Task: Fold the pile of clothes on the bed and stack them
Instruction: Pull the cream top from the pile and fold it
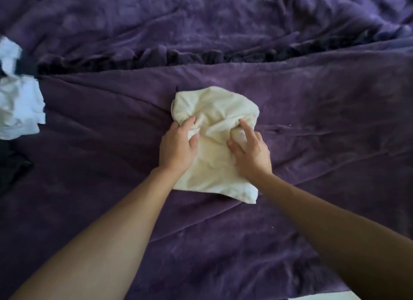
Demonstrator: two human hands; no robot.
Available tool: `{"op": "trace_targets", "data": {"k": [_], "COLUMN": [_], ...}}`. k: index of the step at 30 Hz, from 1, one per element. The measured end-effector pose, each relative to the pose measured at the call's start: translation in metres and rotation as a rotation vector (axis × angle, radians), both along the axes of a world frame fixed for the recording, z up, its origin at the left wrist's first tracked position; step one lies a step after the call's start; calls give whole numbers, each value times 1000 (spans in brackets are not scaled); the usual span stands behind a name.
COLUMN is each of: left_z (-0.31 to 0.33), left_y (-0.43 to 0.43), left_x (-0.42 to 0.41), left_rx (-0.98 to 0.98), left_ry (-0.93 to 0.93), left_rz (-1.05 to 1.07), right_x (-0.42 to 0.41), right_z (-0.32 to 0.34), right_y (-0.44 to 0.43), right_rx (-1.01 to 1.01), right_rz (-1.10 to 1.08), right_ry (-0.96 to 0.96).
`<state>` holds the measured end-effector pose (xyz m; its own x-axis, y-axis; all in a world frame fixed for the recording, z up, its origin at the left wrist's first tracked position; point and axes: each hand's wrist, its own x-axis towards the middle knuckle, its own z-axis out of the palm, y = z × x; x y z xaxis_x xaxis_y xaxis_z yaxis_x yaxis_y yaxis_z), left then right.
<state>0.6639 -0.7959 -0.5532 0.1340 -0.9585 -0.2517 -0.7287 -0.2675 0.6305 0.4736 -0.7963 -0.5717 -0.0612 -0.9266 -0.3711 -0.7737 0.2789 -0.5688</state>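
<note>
**Checker:** Item one, and where is it?

**Clerk:** One cream garment, part-folded, lying on the purple bed cover in the middle of the bed, straight ahead of the person.

**Checker:** Hands?

**Clerk:** Left hand: fingers curled round a bunch of cloth at the garment's left edge. Right hand: thumb and forefinger pinching a raised ridge of cloth right of centre. Both hold the same piece.

**Checker:** Lie and long axis?

**Clerk:** Long axis runs from near to far, away from the person. Near end flat with a squared corner at the near right; far end rounded and puckered.

**Checker:** Handling note for the fold?

**Clerk:** In my judgement: draw the two gripped bunches apart to take out the middle wrinkles, lay the cloth flat, then bring the far end over to the near edge and match the corners. Lifted slack would likely bunch again.

**Checker:** Other stock?

**Clerk:** Crumpled white clothes at the left edge, well apart; a dark garment just nearer. Unfolded, so the task looks early.
</note>
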Motion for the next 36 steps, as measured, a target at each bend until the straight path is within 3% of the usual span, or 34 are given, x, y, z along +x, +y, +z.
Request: {"op": "trace_targets", "data": {"k": [7,16,25,32,36], "left_z": [75,161,255,265,234], "left_y": [48,43,32,59,75], "left_x": [-87,-248,-474,-646,-697], "left_rx": [-12,-136,-299,-45,136], "left_ry": [81,144,248,364,237], "left_rz": [-73,-185,-246,-224,-366], "right_x": [-96,-254,-484,-670,-725], "right_z": [83,189,267,285,263], "right_y": [48,74,75,84,87], "right_rx": [-34,-168,-360,-221,-138], "right_rz": [90,-48,-135,-49,-33], "right_ry": [98,160,223,376,428]}}
